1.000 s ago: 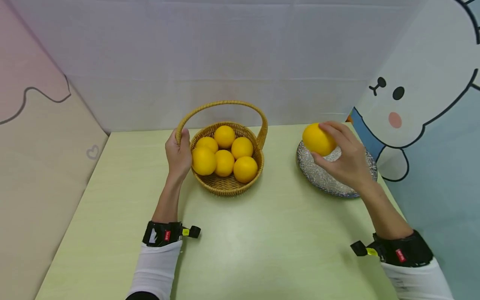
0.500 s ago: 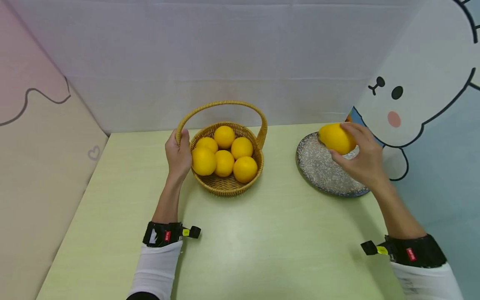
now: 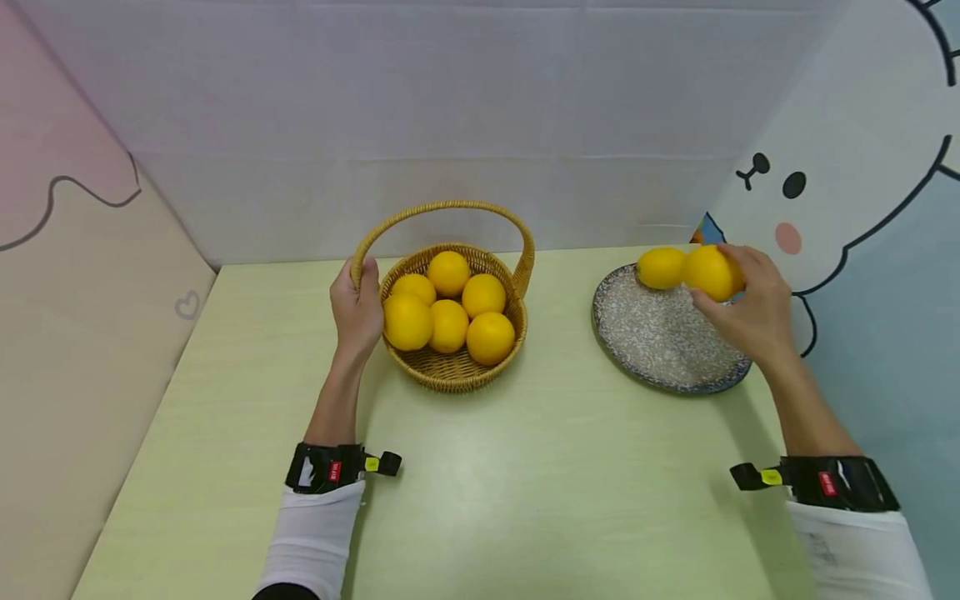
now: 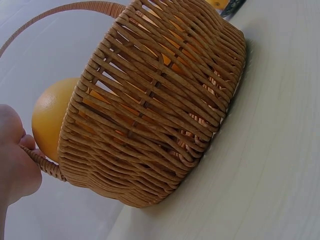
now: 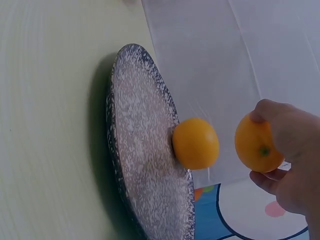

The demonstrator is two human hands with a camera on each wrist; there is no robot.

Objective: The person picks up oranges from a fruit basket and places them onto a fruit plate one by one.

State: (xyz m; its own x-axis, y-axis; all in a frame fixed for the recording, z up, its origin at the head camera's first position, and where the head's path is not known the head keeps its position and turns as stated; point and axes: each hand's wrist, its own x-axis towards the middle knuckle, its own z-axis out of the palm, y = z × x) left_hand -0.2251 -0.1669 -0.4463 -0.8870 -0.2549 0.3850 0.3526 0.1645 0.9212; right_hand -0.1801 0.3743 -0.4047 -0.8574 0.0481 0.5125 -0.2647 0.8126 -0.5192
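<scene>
My left hand [image 3: 357, 308] grips the left foot of the arched handle [image 3: 450, 205] of a wicker basket [image 3: 454, 382], just above its rim. Several oranges [image 3: 491, 339] lie in the basket. In the left wrist view one orange [image 4: 52, 117] rises above the woven wall. Over at the right, a round speckled grey plate [image 3: 660, 342] with a dark rim bears one orange [image 5: 196, 144] close to its far edge. My right hand [image 3: 753, 304] pinches another orange [image 5: 257, 145] between thumb and fingers. This one is raised over the plate's far right part, with a green stem spot showing.
Both stand on a pale green table [image 3: 525, 483]. A white sheet-like wall [image 3: 450, 100] rises close behind the basket and plate. To the right is a blue side wall [image 3: 885, 350] with a cartoon animal, near the plate; a beige and pink wall [image 3: 90, 333] borders the left.
My right hand has moved right over the plate with its orange, uncovering the orange on the plate that was hidden behind it. The left hand and basket have stayed put.
</scene>
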